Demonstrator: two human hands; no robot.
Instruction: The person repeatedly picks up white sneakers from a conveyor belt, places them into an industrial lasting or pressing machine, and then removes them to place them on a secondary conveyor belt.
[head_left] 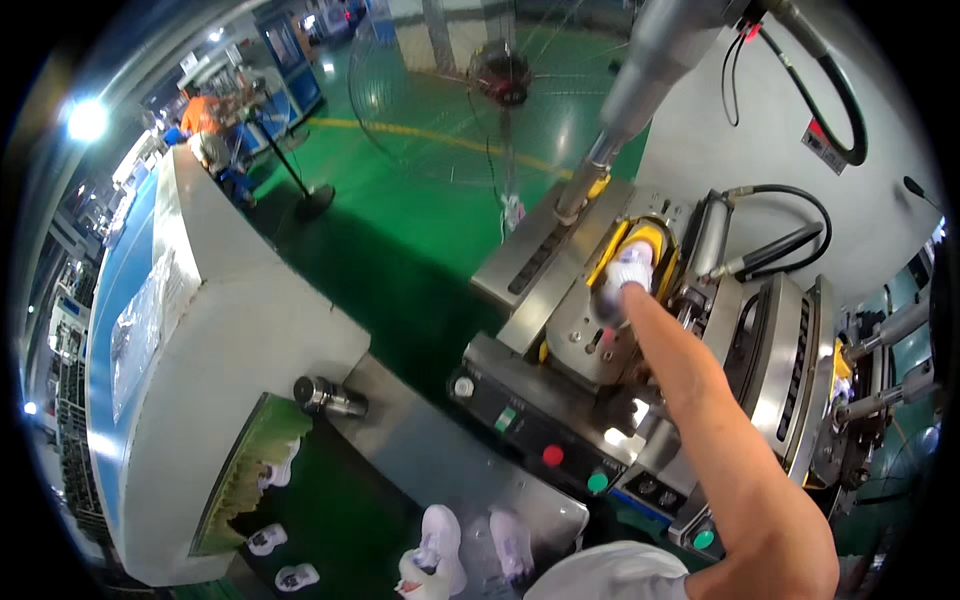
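Note:
My right hand [628, 276], in a white glove, reaches into the press machine at the right. Its fingers are closed about a pale shoe [637, 254], which sits between yellow pads [652, 238] on a metal plate [585, 345]. The glove hides part of this shoe. No left hand can be made out. At the lower edge, a white shoe [440, 540] and a pale shoe with a dark opening [512, 545] lie on a metal ledge [470, 475]. Beside the white one is a pale shape that I cannot make out.
Red [552, 455] and green [598, 482] buttons line the machine's front panel. A thick piston [640, 80] slants above it. A steel flask [330, 396] rests by a green belt [345, 520] carrying several shoe pieces. Behind stand a large fan [500, 75] and a person in orange [200, 115].

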